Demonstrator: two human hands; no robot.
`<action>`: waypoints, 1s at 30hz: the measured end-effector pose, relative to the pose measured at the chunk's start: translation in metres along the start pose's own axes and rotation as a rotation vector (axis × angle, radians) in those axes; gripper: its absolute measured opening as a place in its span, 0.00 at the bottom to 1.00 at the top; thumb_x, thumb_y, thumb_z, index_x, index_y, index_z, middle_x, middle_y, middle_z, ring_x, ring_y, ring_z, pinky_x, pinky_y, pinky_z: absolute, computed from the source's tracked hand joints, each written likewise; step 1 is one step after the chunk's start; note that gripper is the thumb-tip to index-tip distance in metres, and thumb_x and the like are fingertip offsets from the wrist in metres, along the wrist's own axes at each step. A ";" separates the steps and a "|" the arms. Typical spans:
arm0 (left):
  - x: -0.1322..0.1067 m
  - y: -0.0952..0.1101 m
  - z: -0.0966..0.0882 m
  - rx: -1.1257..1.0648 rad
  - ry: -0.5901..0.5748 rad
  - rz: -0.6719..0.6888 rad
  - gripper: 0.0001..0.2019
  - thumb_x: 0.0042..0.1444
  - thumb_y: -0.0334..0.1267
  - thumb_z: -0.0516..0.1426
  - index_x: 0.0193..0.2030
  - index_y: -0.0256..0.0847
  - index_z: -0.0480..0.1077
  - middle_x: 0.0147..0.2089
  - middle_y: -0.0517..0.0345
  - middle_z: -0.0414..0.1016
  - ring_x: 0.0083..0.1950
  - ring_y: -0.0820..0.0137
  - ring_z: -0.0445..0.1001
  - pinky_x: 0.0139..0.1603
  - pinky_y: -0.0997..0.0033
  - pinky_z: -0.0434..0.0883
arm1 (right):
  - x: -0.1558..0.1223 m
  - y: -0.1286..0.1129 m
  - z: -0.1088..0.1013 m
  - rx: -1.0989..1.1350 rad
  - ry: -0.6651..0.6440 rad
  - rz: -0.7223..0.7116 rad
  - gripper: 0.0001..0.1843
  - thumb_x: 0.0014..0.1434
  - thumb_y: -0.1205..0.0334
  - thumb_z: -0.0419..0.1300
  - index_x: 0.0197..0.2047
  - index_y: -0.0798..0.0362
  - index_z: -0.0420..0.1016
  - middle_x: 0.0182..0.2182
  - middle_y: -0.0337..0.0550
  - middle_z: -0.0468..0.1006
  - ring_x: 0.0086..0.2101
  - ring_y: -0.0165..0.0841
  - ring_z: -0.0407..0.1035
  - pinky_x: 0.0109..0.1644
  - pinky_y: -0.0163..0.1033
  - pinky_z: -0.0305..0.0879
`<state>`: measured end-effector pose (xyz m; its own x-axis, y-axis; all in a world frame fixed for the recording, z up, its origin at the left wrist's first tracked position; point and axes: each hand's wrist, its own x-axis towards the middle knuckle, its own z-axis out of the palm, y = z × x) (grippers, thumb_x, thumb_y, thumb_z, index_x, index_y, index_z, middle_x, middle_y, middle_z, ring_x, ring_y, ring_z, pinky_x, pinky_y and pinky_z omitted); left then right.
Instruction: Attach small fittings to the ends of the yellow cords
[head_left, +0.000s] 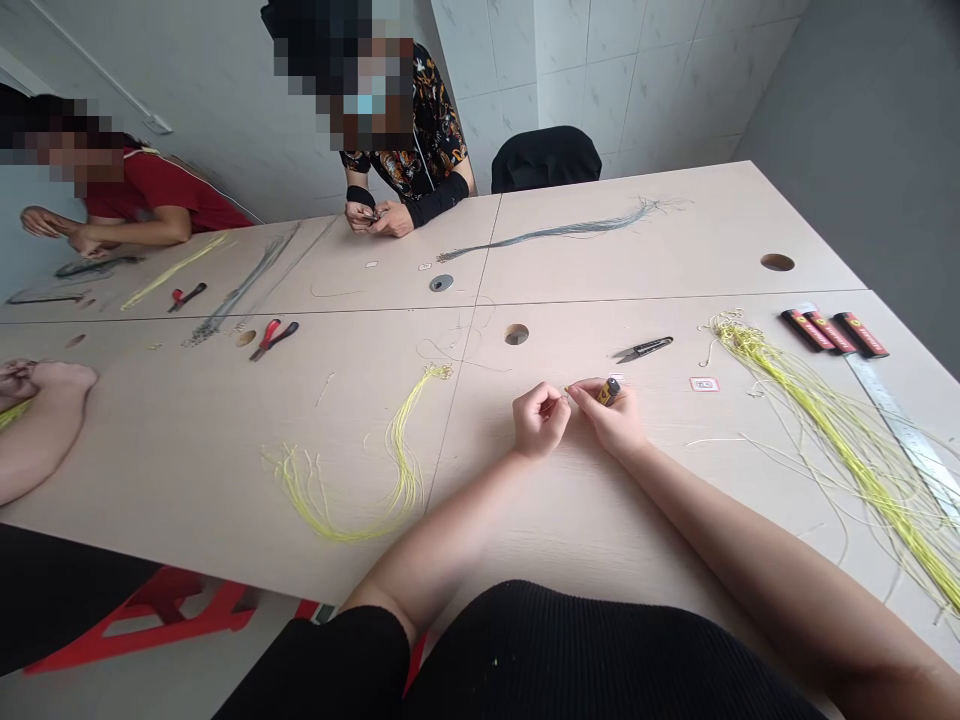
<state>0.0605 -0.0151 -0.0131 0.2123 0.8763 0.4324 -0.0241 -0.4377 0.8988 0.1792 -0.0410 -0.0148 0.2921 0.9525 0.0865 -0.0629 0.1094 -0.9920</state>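
Observation:
My left hand (543,418) is closed in a pinch at the middle of the table. What its fingertips hold is too small to make out. Almost touching it, my right hand (621,420) is closed around a dark lighter (608,391) with a yellow mark, its thumb and forefinger meeting the left fingertips. Beyond the right hand lie thread snips (646,349) and a small pink-edged paper label (705,384). A bundle of yellow cords (405,450) curves on the table to the left of my left hand.
Several lighters (861,335), a metal ruler (892,415) and another yellow cord bundle (832,440) lie at right. Grey cords (555,232), red-handled cutters (271,340) and round table holes (517,334) are farther off. Co-workers sit opposite; another person's arm (45,430) rests at left.

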 end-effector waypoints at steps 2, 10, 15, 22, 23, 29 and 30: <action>0.000 0.001 0.000 0.000 0.004 0.001 0.18 0.53 0.42 0.56 0.19 0.40 0.55 0.16 0.68 0.51 0.19 0.80 0.49 0.20 0.77 0.51 | 0.000 -0.001 0.000 -0.016 -0.005 -0.009 0.14 0.49 0.50 0.64 0.25 0.54 0.74 0.17 0.37 0.66 0.21 0.28 0.59 0.24 0.36 0.56; 0.000 0.002 0.000 0.008 0.019 -0.023 0.17 0.52 0.42 0.57 0.18 0.40 0.55 0.15 0.68 0.52 0.18 0.80 0.50 0.19 0.77 0.51 | 0.001 0.002 -0.001 -0.036 -0.004 -0.009 0.16 0.50 0.48 0.64 0.27 0.54 0.73 0.17 0.35 0.64 0.20 0.27 0.56 0.23 0.35 0.53; 0.000 0.002 0.000 -0.002 0.013 -0.019 0.18 0.52 0.44 0.57 0.19 0.40 0.56 0.15 0.68 0.53 0.18 0.80 0.50 0.20 0.77 0.51 | 0.002 0.009 -0.001 0.040 -0.001 0.040 0.17 0.51 0.47 0.64 0.29 0.54 0.72 0.17 0.34 0.62 0.19 0.25 0.54 0.23 0.35 0.52; 0.001 0.001 0.000 -0.020 0.013 -0.039 0.20 0.54 0.46 0.57 0.19 0.40 0.55 0.15 0.68 0.51 0.18 0.80 0.49 0.20 0.76 0.50 | 0.005 0.010 0.000 0.223 -0.007 0.118 0.14 0.52 0.50 0.63 0.31 0.53 0.71 0.16 0.30 0.57 0.16 0.23 0.49 0.20 0.33 0.48; 0.001 0.000 0.000 -0.021 0.016 -0.045 0.20 0.54 0.47 0.57 0.19 0.40 0.55 0.16 0.68 0.51 0.19 0.80 0.49 0.20 0.76 0.50 | 0.005 0.010 0.000 0.233 -0.010 0.118 0.13 0.53 0.51 0.62 0.31 0.53 0.72 0.16 0.30 0.56 0.16 0.23 0.49 0.20 0.33 0.48; 0.001 -0.004 0.000 -0.028 0.015 -0.051 0.17 0.54 0.44 0.56 0.20 0.40 0.56 0.16 0.67 0.53 0.19 0.79 0.51 0.20 0.77 0.52 | 0.006 0.014 -0.001 0.190 -0.085 0.113 0.17 0.52 0.47 0.63 0.32 0.55 0.74 0.14 0.30 0.56 0.17 0.24 0.49 0.20 0.33 0.45; 0.001 -0.003 0.000 -0.024 0.012 -0.055 0.17 0.53 0.43 0.56 0.20 0.40 0.56 0.16 0.67 0.53 0.19 0.80 0.51 0.21 0.77 0.52 | 0.005 0.013 -0.001 0.174 -0.092 0.113 0.18 0.52 0.46 0.63 0.32 0.55 0.74 0.14 0.31 0.56 0.17 0.24 0.49 0.20 0.33 0.45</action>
<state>0.0608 -0.0126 -0.0158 0.2019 0.9012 0.3834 -0.0364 -0.3843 0.9225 0.1811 -0.0348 -0.0275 0.1863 0.9824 -0.0085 -0.2559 0.0401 -0.9659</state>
